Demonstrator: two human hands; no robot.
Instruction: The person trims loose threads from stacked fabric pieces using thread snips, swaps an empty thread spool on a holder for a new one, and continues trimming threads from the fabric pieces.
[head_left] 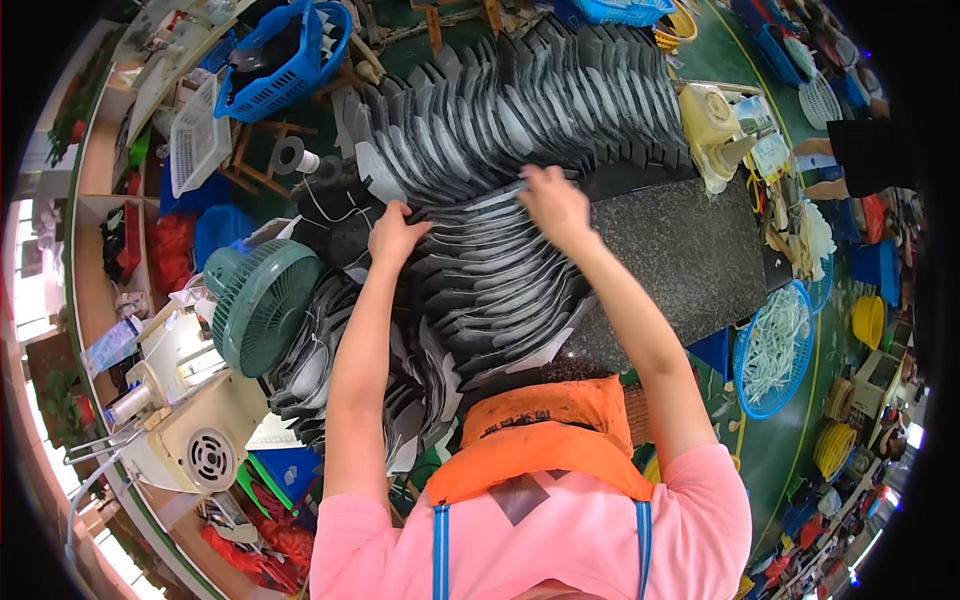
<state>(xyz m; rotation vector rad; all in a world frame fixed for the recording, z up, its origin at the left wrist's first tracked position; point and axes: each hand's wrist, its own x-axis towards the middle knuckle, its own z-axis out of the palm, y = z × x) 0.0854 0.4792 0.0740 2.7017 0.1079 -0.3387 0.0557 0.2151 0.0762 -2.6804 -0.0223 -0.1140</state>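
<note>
A long fanned row of dark grey flat cut pieces (520,120) with pale edges lies overlapped across a dark speckled worktable (690,260). A nearer fanned stack of the same pieces (490,290) runs toward me. My left hand (395,235) grips the left edge of the nearer stack near its top. My right hand (553,203) presses fingers down on the pieces where the two rows meet. More of these pieces spill down at the left (320,360).
A green desk fan (262,305) stands left of the stack, with a cream machine (185,440) below it. Blue baskets (285,60) sit at the back left. A blue basket of white strips (775,350) is on the right. Another person's arm (850,160) shows at far right.
</note>
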